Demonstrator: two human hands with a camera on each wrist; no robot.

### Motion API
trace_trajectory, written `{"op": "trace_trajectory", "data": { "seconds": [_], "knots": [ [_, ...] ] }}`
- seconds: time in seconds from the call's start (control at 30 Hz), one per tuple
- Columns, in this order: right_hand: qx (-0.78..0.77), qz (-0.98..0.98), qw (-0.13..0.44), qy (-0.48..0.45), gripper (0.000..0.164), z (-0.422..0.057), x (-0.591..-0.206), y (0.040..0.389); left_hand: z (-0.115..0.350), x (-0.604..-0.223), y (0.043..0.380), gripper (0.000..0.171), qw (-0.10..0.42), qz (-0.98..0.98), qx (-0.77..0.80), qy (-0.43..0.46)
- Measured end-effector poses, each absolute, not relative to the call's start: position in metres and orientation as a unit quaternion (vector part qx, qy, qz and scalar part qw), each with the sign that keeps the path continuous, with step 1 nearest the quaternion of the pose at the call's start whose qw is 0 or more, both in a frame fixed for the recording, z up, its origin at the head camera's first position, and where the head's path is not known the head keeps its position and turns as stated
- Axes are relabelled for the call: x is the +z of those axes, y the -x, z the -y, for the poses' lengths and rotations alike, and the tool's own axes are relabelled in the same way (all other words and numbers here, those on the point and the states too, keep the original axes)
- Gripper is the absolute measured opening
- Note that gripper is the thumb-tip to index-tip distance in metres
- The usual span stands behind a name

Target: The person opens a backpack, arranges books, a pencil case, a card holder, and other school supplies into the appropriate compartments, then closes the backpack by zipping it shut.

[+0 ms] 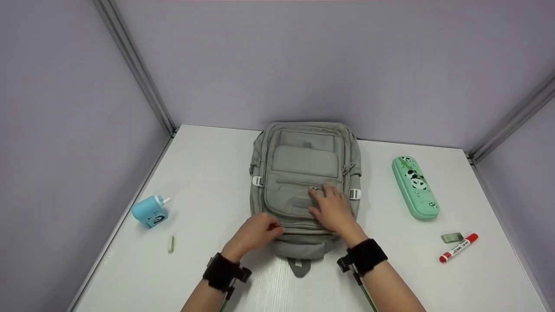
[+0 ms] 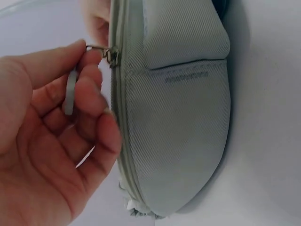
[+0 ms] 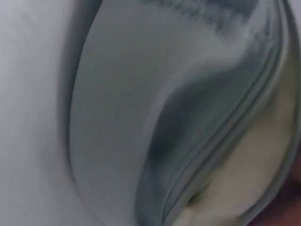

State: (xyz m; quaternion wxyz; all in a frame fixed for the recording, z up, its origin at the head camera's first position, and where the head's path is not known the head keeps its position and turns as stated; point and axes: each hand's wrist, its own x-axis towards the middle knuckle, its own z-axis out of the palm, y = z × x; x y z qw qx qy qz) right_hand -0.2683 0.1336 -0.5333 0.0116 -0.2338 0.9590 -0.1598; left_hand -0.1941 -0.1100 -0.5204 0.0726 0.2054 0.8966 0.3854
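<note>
A grey-green backpack (image 1: 305,162) lies on the white table with its top handle (image 1: 300,250) toward me. At the bag's near left corner, my left hand (image 1: 258,232) pinches a metal zipper pull (image 2: 96,47) between thumb and forefinger. The zipper slider (image 2: 112,56) sits on the zipper track just beyond the fingertips, and a grey pull tab (image 2: 70,92) hangs within the curled fingers. My right hand (image 1: 333,210) rests on the bag's front panel with fingers extended. In the right wrist view, the zipped edge gapes and shows a pale lining (image 3: 244,174).
To the left are a blue panda-printed object with a white tip (image 1: 150,211) and a small pale eraser-like block (image 1: 171,244). On the right lie a green panda pencil case (image 1: 415,187), a small green block (image 1: 452,237) and a red-and-white marker (image 1: 458,248). Partition walls enclose the table.
</note>
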Motion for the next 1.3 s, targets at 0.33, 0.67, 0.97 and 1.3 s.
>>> {"op": "trace_trajectory", "data": {
  "seconds": [0.33,0.67,0.97,1.3],
  "knots": [
    [-0.305,-0.869,0.009,0.388,0.024,-0.092,-0.530,0.218,0.099,-0.513,0.193,0.008,0.009,-0.901,0.387,-0.194],
    [-0.320,-0.870,-0.054,0.371,0.020,-0.075,-0.544,0.201,0.101,-0.506,0.183,0.017,0.032,-0.881,0.415,-0.225],
    [-0.335,-0.862,-0.050,0.378,0.017,-0.075,-0.542,0.200,0.125,-0.509,0.185,0.013,0.026,-0.879,0.408,-0.245],
    [-0.346,-0.856,-0.051,0.381,0.018,-0.075,-0.542,0.195,0.127,-0.548,0.188,0.013,-0.133,-0.907,0.229,-0.327]
  ]
}}
